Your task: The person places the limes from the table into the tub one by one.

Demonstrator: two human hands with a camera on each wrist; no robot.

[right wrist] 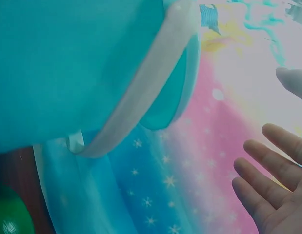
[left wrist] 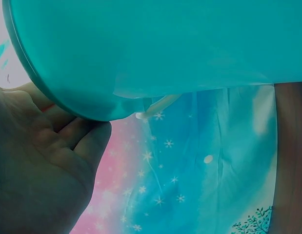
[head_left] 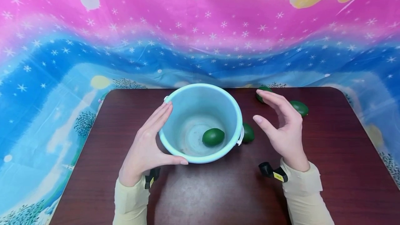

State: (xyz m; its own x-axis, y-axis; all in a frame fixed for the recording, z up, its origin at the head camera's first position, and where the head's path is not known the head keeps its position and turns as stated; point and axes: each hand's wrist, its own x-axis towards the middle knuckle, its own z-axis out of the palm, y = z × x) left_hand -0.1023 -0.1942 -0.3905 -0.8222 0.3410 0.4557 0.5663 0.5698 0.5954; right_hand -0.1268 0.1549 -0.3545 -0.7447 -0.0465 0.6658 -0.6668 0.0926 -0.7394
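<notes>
A light blue bucket [head_left: 239,114] stands on the table with its mouth facing up, one dark green oval fruit [head_left: 213,137] on its bottom. My left hand [head_left: 143,150] touches the bucket's left side, its fingers nearly straight along the rim and the thumb lying over the front edge. In the left wrist view the fingertips meet the bucket's rim [left wrist: 58,100]. To the right, my right hand [head_left: 285,129] hovers apart from the bucket, holding nothing, thumb and fingers spread. A pale handle [right wrist: 136,92] hangs down the bucket's right side.
Another green fruit [head_left: 248,133] sits close to the bucket's right side, partly hidden by it. Two more, a far fruit [head_left: 265,88] and a right-hand fruit [head_left: 299,108], lie behind my right hand. A printed cloth [head_left: 187,58] hangs behind the dark brown table [head_left: 218,197].
</notes>
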